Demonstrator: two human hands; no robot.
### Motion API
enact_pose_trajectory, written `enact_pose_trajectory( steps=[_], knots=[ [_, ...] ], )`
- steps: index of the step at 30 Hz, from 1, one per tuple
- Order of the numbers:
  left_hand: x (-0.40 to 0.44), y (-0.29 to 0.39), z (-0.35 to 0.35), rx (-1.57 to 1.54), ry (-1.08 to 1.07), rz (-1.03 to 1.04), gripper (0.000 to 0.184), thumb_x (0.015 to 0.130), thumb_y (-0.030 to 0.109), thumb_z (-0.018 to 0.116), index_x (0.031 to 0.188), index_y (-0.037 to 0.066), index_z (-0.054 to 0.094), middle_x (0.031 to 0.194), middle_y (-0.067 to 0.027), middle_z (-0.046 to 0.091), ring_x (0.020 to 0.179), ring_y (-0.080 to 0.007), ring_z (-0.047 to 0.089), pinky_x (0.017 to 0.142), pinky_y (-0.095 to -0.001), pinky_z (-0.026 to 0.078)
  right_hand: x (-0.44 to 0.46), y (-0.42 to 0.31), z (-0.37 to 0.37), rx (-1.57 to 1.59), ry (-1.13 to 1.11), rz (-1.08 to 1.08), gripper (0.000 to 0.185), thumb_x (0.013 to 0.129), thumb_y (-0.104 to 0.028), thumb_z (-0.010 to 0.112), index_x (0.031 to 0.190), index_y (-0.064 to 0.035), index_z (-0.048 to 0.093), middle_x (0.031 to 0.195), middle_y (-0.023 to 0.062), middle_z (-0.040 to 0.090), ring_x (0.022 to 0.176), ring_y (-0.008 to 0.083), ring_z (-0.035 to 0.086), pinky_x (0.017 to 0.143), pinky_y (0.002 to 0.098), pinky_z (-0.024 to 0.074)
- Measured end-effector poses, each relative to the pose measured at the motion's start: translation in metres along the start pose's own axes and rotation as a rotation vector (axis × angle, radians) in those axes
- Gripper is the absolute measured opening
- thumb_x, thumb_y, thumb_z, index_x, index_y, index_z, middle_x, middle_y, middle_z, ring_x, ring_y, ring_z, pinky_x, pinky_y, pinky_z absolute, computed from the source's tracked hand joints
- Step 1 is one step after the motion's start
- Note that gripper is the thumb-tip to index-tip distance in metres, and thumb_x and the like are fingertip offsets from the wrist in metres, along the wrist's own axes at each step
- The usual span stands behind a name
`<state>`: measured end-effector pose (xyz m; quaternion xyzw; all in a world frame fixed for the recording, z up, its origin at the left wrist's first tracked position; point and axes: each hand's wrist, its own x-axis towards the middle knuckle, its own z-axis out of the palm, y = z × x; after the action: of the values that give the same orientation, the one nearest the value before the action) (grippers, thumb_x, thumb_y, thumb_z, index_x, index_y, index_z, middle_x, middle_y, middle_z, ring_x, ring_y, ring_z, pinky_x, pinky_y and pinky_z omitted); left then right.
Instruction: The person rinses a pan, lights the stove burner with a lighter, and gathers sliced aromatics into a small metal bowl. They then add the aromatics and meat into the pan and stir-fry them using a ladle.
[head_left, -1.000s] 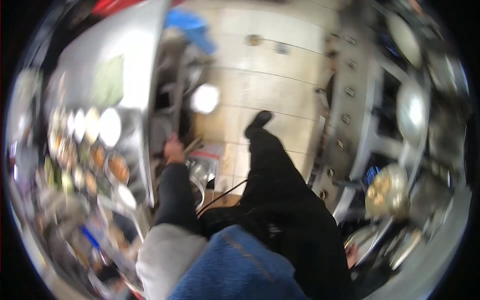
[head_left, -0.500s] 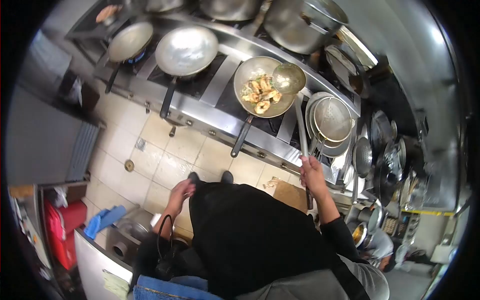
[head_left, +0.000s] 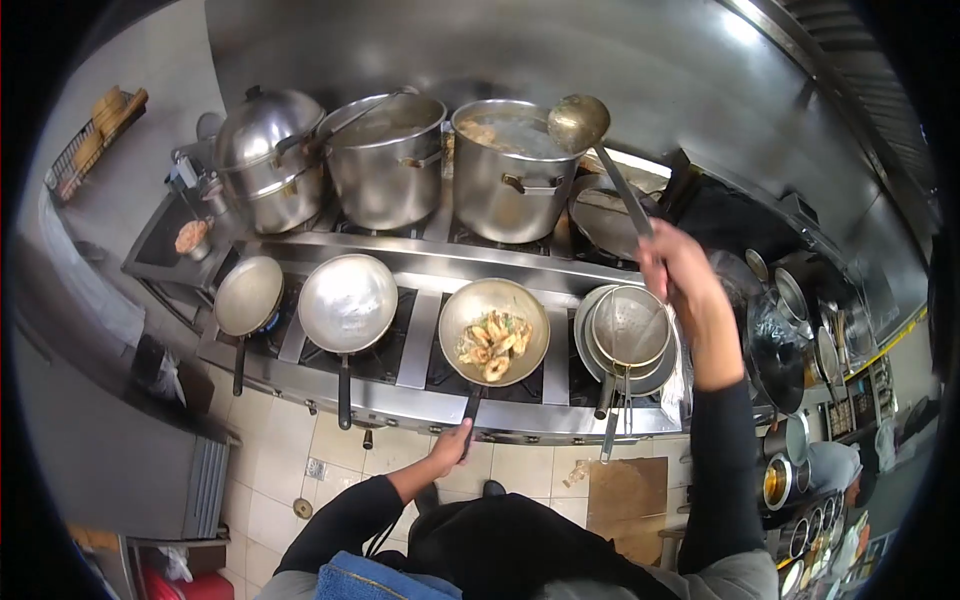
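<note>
My left hand is closed around the black handle of a frying pan on the stove. Browned pieces of food with green bits, perhaps shrimp, lie in that pan. Raised at the right, my right hand grips the long handle of a ladle. The ladle's bowl hangs by the rim of a tall stockpot, which holds liquid with pale pieces in it. Whether the bowl carries anything, I cannot tell.
Two more pans, one pale and one smaller, sit to the left. Right of my pan, strainers rest on stacked pans. Behind stand another stockpot and a domed steamer. A person is at the far right.
My left hand has come up from my side and taken hold of the frying pan's handle. My right hand has lifted the ladle from over the pan to the stockpot. The view has tilted up.
</note>
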<state>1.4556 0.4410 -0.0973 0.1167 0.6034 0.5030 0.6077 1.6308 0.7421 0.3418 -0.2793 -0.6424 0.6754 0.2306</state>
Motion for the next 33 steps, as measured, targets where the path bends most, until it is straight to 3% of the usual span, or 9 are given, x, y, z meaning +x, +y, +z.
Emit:
enact_pose_trajectory(
  steps=[2,6,10,11,16,25,30,33],
  knots=[
    [-0.025,0.017,-0.020,0.089,0.017,0.039,0.058,0.095,0.059,0.048,0.091,0.003,0.060,0.064,0.0004,0.048,0.051,-0.0109,0.047,0.046,-0.0279,0.043,0.050,-0.029,0.000,-0.153,0.148,0.011,0.013,0.092,-0.010,0.053,0.081,-0.0063,0.048,0.057,0.0005,0.045,0.042,0.0096,0.042,0.036,0.0245,0.0336],
    [-0.029,0.019,-0.047,0.192,0.056,0.060,0.050,0.097,0.053,0.048,0.099,0.004,0.060,0.074,-0.0015,0.053,0.061,-0.0118,0.052,0.056,-0.0268,0.047,0.164,-0.042,-0.006,-0.306,0.186,0.125,0.029,0.092,-0.011,0.053,0.064,-0.0058,0.046,0.054,0.0024,0.045,0.043,0.0121,0.042,0.038,0.0288,0.0350],
    [-0.029,0.003,-0.069,0.235,0.009,0.158,0.048,0.099,0.048,0.049,0.110,0.003,0.062,0.082,-0.0012,0.057,0.075,-0.0108,0.054,0.074,-0.0276,0.048,0.241,-0.036,-0.009,-0.351,0.222,0.213,0.030,0.091,-0.009,0.052,0.062,-0.0051,0.046,0.053,0.0036,0.044,0.043,0.0134,0.042,0.039,0.0301,0.0365],
    [-0.043,0.012,-0.070,0.266,-0.001,0.156,0.049,0.099,0.045,0.050,0.129,0.007,0.055,0.099,-0.0006,0.061,0.089,-0.0111,0.055,0.084,-0.0290,0.046,0.253,-0.033,-0.012,-0.340,0.215,0.237,0.026,0.093,-0.009,0.051,0.068,-0.0059,0.046,0.054,0.0015,0.044,0.043,0.0112,0.041,0.039,0.0269,0.0367],
    [-0.058,0.012,-0.084,0.026,-0.008,-0.036,0.051,0.098,0.043,0.053,0.137,0.009,0.050,0.116,-0.0006,0.059,0.100,-0.0115,0.055,0.089,-0.0303,0.045,0.267,-0.030,0.001,-0.271,0.229,0.261,0.020,0.094,-0.008,0.048,0.075,-0.0069,0.044,0.055,-0.0008,0.044,0.044,0.0088,0.041,0.040,0.0230,0.0376],
    [-0.057,0.015,-0.087,-0.031,-0.018,-0.052,0.049,0.097,0.041,0.056,0.135,0.011,0.051,0.116,0.0001,0.059,0.102,-0.0105,0.056,0.091,-0.0305,0.045,0.289,-0.020,0.013,0.233,0.137,0.328,0.021,0.096,-0.007,0.043,0.076,-0.0065,0.040,0.060,-0.0007,0.043,0.045,0.0070,0.042,0.040,0.0191,0.0393],
    [-0.058,0.019,-0.083,-0.043,-0.017,-0.057,0.047,0.097,0.042,0.056,0.132,0.011,0.054,0.111,0.0008,0.060,0.099,-0.0098,0.056,0.091,-0.0296,0.045,0.294,-0.029,-0.005,0.909,-0.129,0.358,0.019,0.097,-0.006,0.037,0.079,-0.0024,0.035,0.065,0.0014,0.041,0.046,0.0081,0.045,0.040,0.0187,0.0453],
    [-0.052,0.018,-0.087,-0.035,-0.039,-0.089,0.047,0.096,0.045,0.057,0.129,0.011,0.056,0.109,0.0010,0.061,0.097,-0.0100,0.057,0.089,-0.0294,0.045,0.266,-0.048,-0.008,0.950,-0.152,0.353,0.017,0.094,-0.002,0.034,0.077,-0.0008,0.033,0.069,0.0047,0.040,0.045,0.0091,0.043,0.038,0.0192,0.0454]
  ],
)
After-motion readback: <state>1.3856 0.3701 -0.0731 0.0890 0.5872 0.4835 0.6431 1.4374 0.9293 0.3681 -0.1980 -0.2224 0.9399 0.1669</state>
